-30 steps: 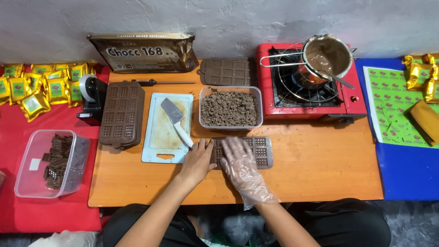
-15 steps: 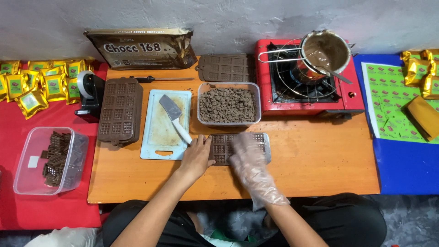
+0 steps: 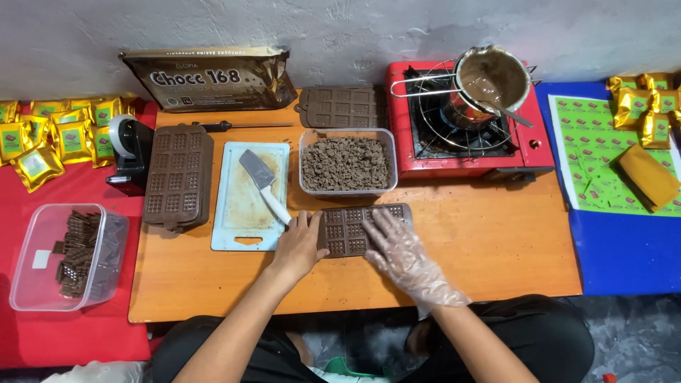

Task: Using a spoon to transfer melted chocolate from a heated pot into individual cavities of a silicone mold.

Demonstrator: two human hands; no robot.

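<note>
Left hand (image 3: 300,245) lies flat, pinning the brown mould (image 3: 362,228) steady while the gloved right hand (image 3: 397,248), fingers spread, presses its cavities just beside.

Seen from above, a bare left hand (image 3: 301,245) and a right hand (image 3: 401,248) (in a clear plastic glove) rest on a brown chocolate mould (image 3: 355,228) lying on a wooden table (image 3: 496,248), just below a container of chocolate pieces (image 3: 346,162).
</note>
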